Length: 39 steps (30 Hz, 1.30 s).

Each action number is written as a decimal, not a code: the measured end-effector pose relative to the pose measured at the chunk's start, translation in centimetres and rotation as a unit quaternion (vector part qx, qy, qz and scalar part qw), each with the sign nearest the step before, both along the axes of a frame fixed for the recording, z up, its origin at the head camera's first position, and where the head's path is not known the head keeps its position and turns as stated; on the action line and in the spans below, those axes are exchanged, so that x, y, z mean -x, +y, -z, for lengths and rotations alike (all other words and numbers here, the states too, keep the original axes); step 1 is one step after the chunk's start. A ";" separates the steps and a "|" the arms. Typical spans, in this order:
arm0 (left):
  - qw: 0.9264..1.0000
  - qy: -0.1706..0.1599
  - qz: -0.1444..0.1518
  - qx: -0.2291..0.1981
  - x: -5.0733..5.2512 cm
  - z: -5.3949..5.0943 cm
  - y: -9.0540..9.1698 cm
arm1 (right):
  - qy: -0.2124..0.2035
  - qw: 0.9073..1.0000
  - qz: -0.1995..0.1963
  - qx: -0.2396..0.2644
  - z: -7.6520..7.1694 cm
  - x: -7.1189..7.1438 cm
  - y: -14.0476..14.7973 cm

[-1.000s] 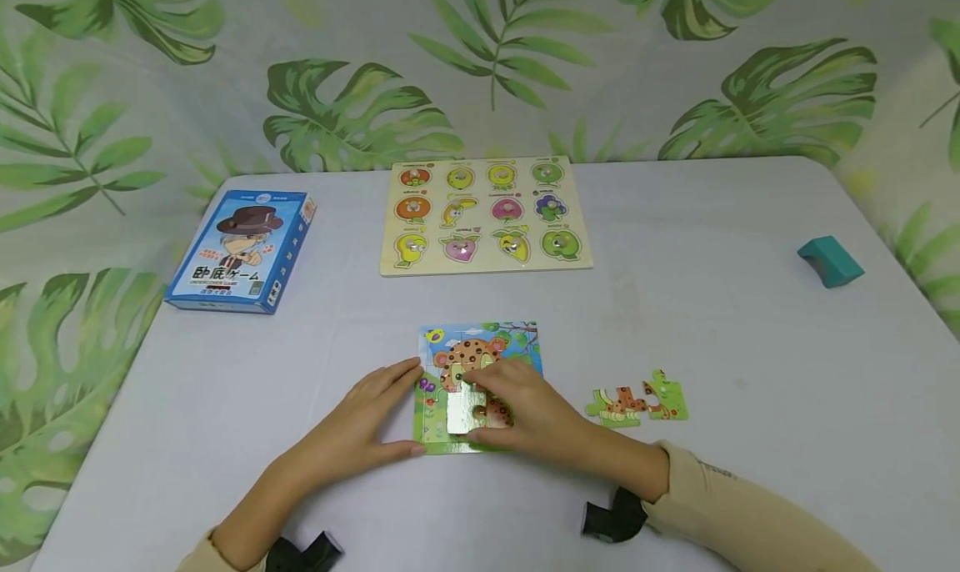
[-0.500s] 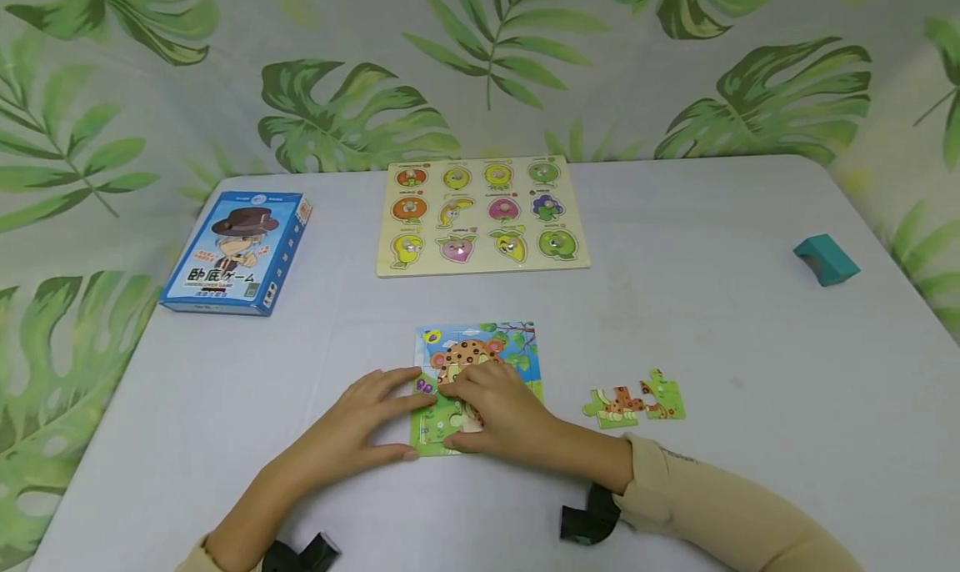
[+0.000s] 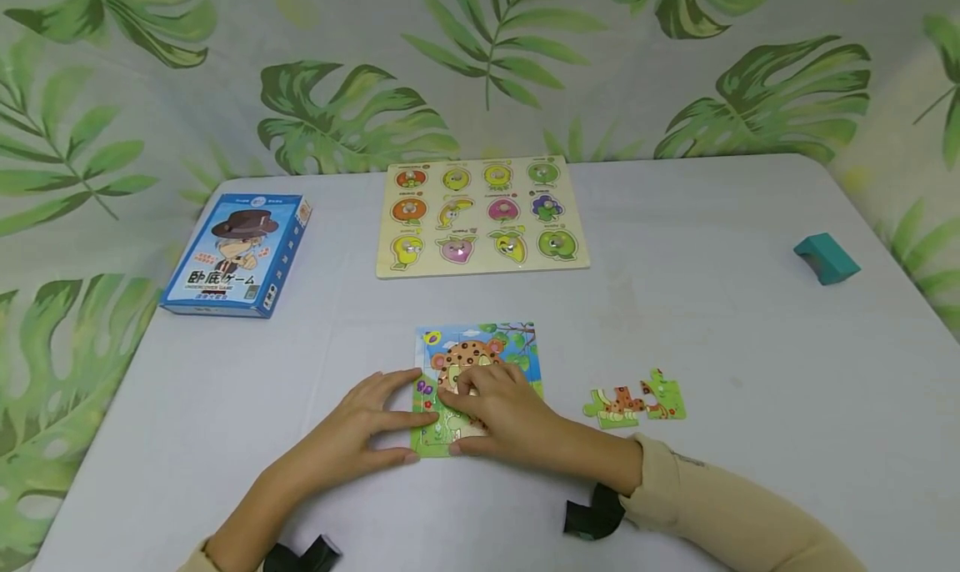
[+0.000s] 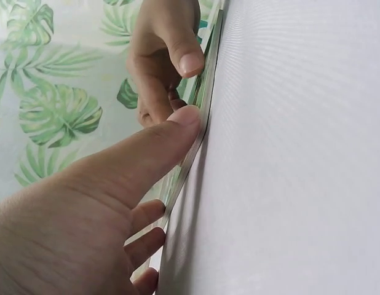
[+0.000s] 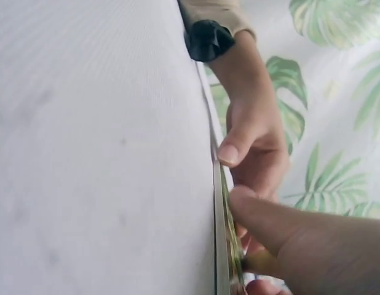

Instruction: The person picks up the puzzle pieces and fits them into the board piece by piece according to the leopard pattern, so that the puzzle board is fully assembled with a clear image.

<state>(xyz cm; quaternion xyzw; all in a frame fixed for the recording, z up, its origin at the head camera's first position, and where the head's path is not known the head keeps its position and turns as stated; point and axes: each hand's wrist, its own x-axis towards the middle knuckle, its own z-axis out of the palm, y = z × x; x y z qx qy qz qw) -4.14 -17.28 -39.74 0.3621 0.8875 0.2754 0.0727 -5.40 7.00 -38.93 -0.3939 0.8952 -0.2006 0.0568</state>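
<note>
In the head view, a square leopard jigsaw puzzle lies in its board on the table. My left hand rests at the board's left side, fingers extended. Its thumb touches the lower left corner and one finger lies on the picture. My right hand is over the board's middle, thumb and forefinger holding a green and pale puzzle piece low against the board; its palm hides part of the picture. In the left wrist view, the left thumb lies on the board's edge. Two loose puzzle pieces lie to the right.
A fruit peg board lies behind the puzzle. A blue card game box is at the left, and a teal arched block at the far right. A leaf-patterned cloth hangs behind the table.
My right hand has brought the piece left and down, and the glare on it is gone. A left finger has stretched onto the picture. The two loose pieces stay put.
</note>
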 end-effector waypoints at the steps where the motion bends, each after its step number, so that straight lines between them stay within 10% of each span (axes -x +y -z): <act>1: 1.000 -0.002 -0.002 -0.002 0.0 0.0 0.0 | -0.007 1.000 -0.005 -0.004 0.0 0.0 0.2; 13: 1.000 -0.006 -0.011 -0.008 -0.1 0.1 0.2 | -0.170 0.981 0.003 0.093 -2.1 0.3 3.1; 26: 1.000 -0.004 -0.017 -0.017 -0.2 0.1 0.3 | -0.093 0.975 0.089 0.182 -5.3 -1.1 10.6; 39: 1.000 -0.014 -0.020 -0.019 -0.3 -0.1 0.3 | -0.066 0.976 0.145 0.149 -2.9 -1.7 15.2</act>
